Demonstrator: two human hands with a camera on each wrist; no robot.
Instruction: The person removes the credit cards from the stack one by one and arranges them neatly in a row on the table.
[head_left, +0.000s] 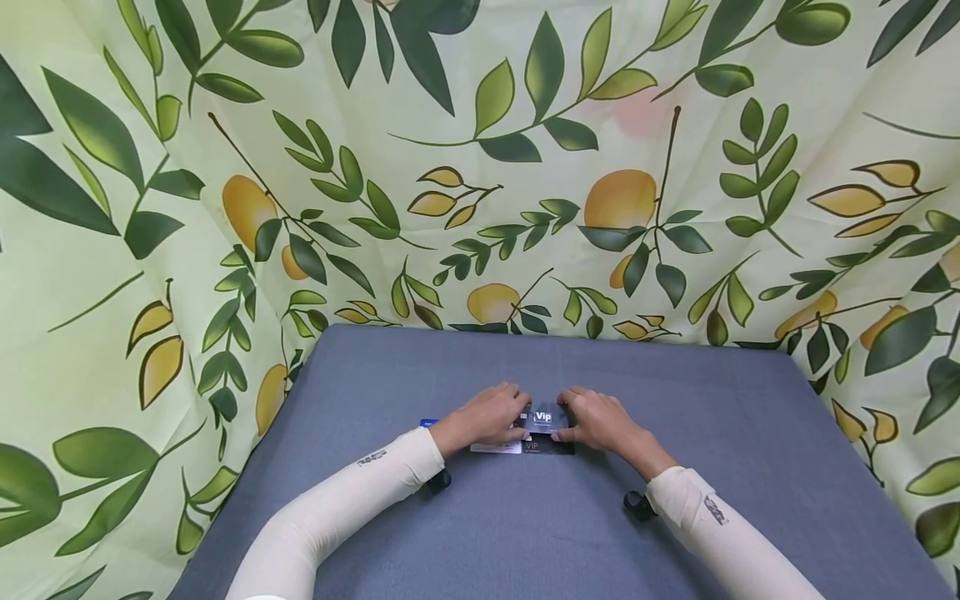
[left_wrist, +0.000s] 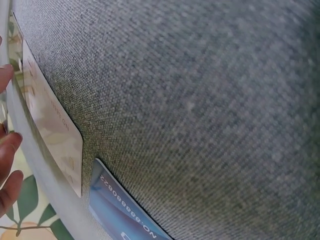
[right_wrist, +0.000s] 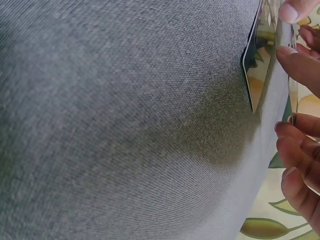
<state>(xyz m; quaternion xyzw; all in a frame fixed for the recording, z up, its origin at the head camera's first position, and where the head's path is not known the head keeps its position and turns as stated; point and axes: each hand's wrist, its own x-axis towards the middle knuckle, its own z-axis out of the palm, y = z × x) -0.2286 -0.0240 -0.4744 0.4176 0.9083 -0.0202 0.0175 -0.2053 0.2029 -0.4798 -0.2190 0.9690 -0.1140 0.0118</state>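
Both hands hold a dark blue card (head_left: 550, 422) with white "Vip" lettering, raised just over the other cards. My left hand (head_left: 491, 415) pinches its left side and my right hand (head_left: 598, 419) its right side, thumbs at the near edge. In the right wrist view the held card (right_wrist: 293, 97) shows nearly edge-on between thumb and fingers. Below it lie a black VIP card (head_left: 551, 447) and, to its left, a pale card (head_left: 495, 448). A blue card (left_wrist: 122, 207) lies beside the pale one, mostly hidden by my left wrist in the head view.
The cards lie on a table (head_left: 525, 533) covered in grey-blue cloth. A curtain (head_left: 495, 192) printed with leaves and fruit stands behind and along both sides. Dark wrist-worn devices show under both forearms.
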